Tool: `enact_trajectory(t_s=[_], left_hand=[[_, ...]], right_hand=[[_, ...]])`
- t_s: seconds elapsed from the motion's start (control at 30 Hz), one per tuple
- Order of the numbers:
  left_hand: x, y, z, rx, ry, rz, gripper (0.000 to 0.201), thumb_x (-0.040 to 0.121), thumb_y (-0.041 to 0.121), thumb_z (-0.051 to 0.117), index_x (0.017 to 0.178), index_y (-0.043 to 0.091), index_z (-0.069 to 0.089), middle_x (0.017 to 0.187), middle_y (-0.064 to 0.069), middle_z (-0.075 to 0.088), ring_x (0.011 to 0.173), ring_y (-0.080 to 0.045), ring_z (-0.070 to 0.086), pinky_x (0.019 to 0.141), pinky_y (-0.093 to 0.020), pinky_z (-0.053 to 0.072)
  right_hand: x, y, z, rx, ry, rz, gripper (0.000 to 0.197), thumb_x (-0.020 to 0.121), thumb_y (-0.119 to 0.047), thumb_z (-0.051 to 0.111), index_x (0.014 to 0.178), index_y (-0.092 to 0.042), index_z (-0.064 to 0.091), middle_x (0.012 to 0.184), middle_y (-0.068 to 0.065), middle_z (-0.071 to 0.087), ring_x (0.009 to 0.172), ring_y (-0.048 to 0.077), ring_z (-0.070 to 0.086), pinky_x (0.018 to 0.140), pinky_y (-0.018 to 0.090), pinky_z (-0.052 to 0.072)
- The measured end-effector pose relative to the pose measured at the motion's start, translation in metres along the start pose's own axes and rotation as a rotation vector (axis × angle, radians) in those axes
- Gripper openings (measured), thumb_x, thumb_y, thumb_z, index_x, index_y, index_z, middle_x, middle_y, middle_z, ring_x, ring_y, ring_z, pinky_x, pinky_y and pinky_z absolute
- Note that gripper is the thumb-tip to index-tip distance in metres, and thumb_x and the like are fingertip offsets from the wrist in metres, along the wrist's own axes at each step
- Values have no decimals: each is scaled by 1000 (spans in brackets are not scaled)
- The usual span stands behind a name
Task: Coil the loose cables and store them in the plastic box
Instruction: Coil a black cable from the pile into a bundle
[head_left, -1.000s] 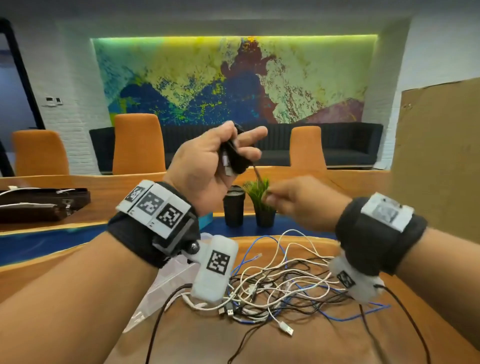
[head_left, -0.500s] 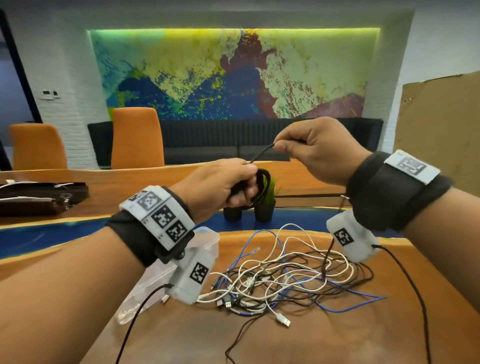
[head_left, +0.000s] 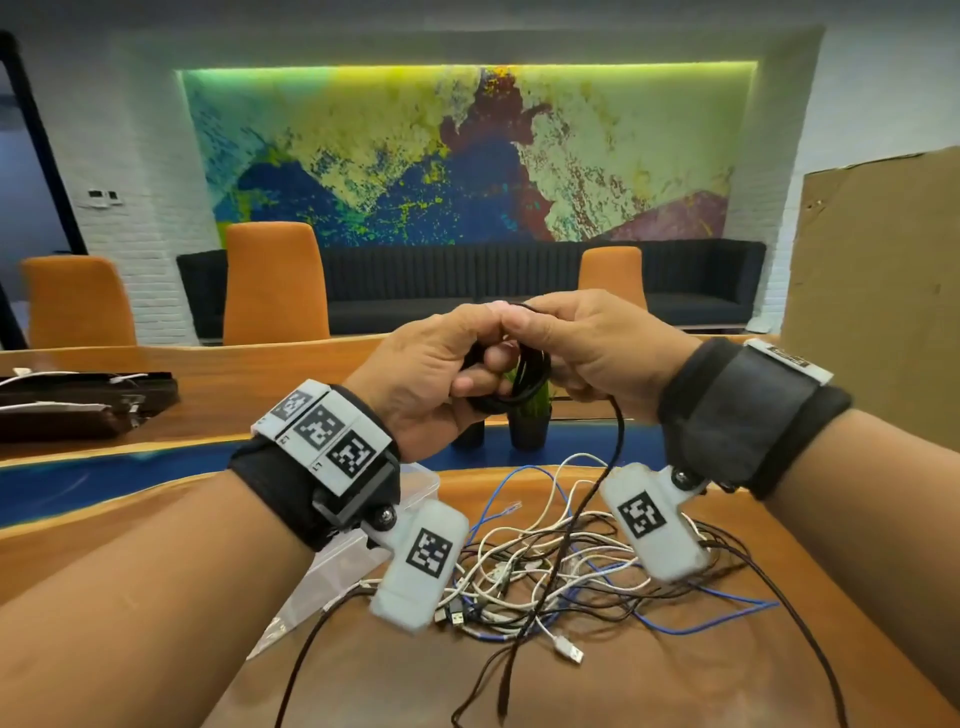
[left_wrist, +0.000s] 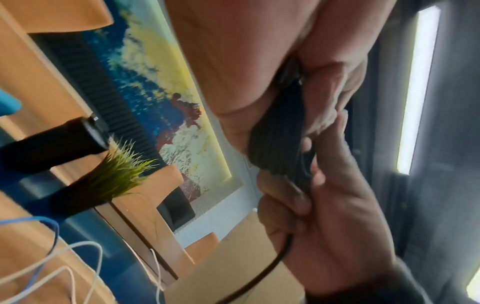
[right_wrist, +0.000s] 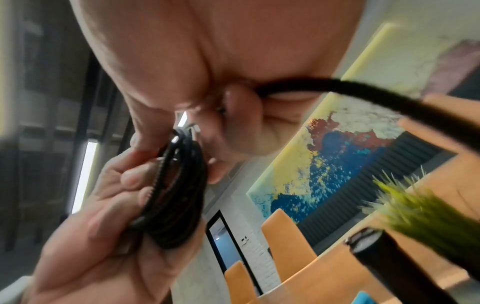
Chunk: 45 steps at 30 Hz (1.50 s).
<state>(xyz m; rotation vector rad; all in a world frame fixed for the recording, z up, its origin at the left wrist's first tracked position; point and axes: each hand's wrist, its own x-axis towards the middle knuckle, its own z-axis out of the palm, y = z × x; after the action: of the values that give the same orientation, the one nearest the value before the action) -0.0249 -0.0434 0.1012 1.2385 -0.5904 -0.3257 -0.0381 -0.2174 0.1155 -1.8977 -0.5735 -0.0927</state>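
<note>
Item: thin black cable, partly wound into a small round coil (head_left: 511, 387), held in the air above the wooden table (head_left: 649, 675), in front of the chest. Several turns lie stacked; a loose tail hangs from the coil down to the tabletop.

Holders: left hand (head_left: 431, 384), fingers curled round the coil's near side; right hand (head_left: 597, 358), fingers closed on the coil's far side and on the running strand. The two hands touch at the thumbs.

Change: half a second ago the right hand stood raised and apart, drawing a strand up and away; now it has come back to the left, laying that length onto the coil. Judged: one more turn is on, winding unfinished, since the tail is still long.

Nearby: tangle of white, blue and black loose cables (head_left: 545, 566) on the table below the hands, not yet coiled. Clear plastic box (head_left: 415, 480), open, at the left, just beside the tangle and partly hidden by the left wrist.

Room: free air above the table for further turns. The hanging tail crosses the tangle and may snag it. Small potted green plant (head_left: 530, 415) stands beyond.
</note>
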Motion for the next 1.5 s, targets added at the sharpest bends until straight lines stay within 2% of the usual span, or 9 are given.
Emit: enact_trajectory(t_s=[0.23, 0.3, 0.47, 0.6, 0.73, 0.9, 1.17, 1.37, 1.5], left_hand=[[0, -6, -6, 410, 62, 46, 26, 103, 25, 45, 86, 7, 55, 69, -3, 57, 59, -13, 57, 66, -25, 52], [2, -9, -8, 649, 162, 114, 26, 103, 24, 47, 90, 5, 58, 69, -3, 60, 57, -5, 58, 61, -18, 50], [11, -20, 3, 567, 379, 137, 23, 103, 25, 48, 93, 6, 57, 67, -3, 56, 67, -19, 57, 70, -38, 53], [12, -12, 14, -205, 239, 21, 15, 105, 25, 41, 105, 11, 48, 61, 1, 40, 55, -13, 42, 64, -30, 47], [12, -8, 11, -337, 118, -60, 21, 101, 23, 34, 109, 8, 45, 56, 4, 33, 53, -12, 35, 60, -28, 40], [14, -18, 17, 131, 191, 7, 18, 102, 19, 39, 89, 15, 50, 52, 5, 39, 49, -11, 35, 56, -28, 38], [18, -23, 1, 163, 231, 68, 17, 104, 16, 41, 87, 17, 43, 57, 3, 37, 51, -10, 36, 53, -26, 38], [24, -35, 4, 368, 224, 134, 8, 103, 16, 45, 97, 12, 49, 65, -3, 47, 50, -9, 41, 49, -25, 36], [27, -39, -5, 297, 229, 82, 15, 104, 20, 44, 111, 8, 51, 69, -1, 52, 56, -9, 45, 54, -26, 43]], right_hand=[[-4, 9, 6, -235, 92, -33, 10, 97, -10, 57, 98, 0, 58, 79, 8, 62, 66, 9, 60, 65, 29, 54], [-1, 15, 5, -444, 156, -57, 7, 94, -16, 60, 98, -10, 61, 89, 8, 67, 83, 23, 64, 82, 50, 55], [4, 13, 9, -580, 196, -120, 29, 95, -10, 55, 122, -18, 57, 110, 0, 65, 103, 17, 61, 94, 43, 50], [2, 14, 10, -135, 190, -181, 44, 95, 9, 45, 136, -8, 51, 95, 3, 61, 75, 10, 57, 73, 25, 53], [-11, 18, 8, 323, 100, -88, 42, 100, 0, 42, 137, -18, 52, 76, 7, 51, 44, 6, 36, 37, 16, 24], [-4, 23, 4, 34, 201, -135, 37, 99, -12, 53, 136, -13, 55, 92, 3, 65, 68, 2, 59, 65, 22, 58], [-11, 36, -5, -1, 245, -54, 24, 100, -19, 52, 115, -11, 69, 73, 4, 63, 45, 6, 39, 39, 15, 30], [2, 33, -2, -180, 108, -105, 28, 102, -15, 47, 115, 2, 66, 98, 26, 70, 88, 38, 68, 80, 43, 58], [4, 40, 0, -293, 136, -179, 26, 99, -4, 49, 119, -1, 65, 94, 22, 70, 78, 26, 65, 79, 33, 57]])
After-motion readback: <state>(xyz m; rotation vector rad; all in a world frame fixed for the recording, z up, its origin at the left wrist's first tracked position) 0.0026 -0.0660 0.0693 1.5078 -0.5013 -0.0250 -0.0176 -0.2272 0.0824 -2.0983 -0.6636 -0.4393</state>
